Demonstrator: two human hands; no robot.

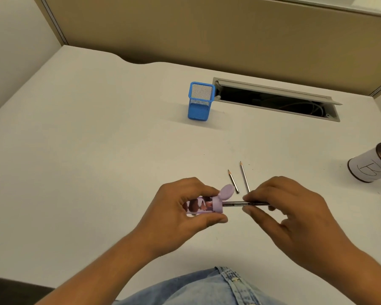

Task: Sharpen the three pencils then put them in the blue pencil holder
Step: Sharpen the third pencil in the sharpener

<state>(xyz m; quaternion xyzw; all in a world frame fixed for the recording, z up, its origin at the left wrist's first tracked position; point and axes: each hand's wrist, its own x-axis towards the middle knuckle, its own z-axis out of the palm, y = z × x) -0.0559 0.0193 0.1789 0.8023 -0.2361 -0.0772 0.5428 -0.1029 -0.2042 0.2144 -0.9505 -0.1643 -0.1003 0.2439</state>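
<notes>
My left hand (180, 208) grips a purple sharpener (204, 204) with a rabbit-ear lid and a picture on its barrel. My right hand (282, 208) pinches a dark pencil (235, 203) lying level, its tip inside the sharpener's cap. Two pencils lie on the white desk just beyond my hands, points aimed away from me: a short one (233, 180) and a longer one (244, 176), whose near end is hidden behind my right fingers. The blue mesh pencil holder (200, 106) stands upright farther back, and I see nothing inside it.
An open cable slot (273, 100) runs along the desk right of the holder. A white paper-wrapped can (371, 167) with a handwritten mark stands at the right edge. Beige partition walls close off the back and left. My denim shirt shows at the bottom.
</notes>
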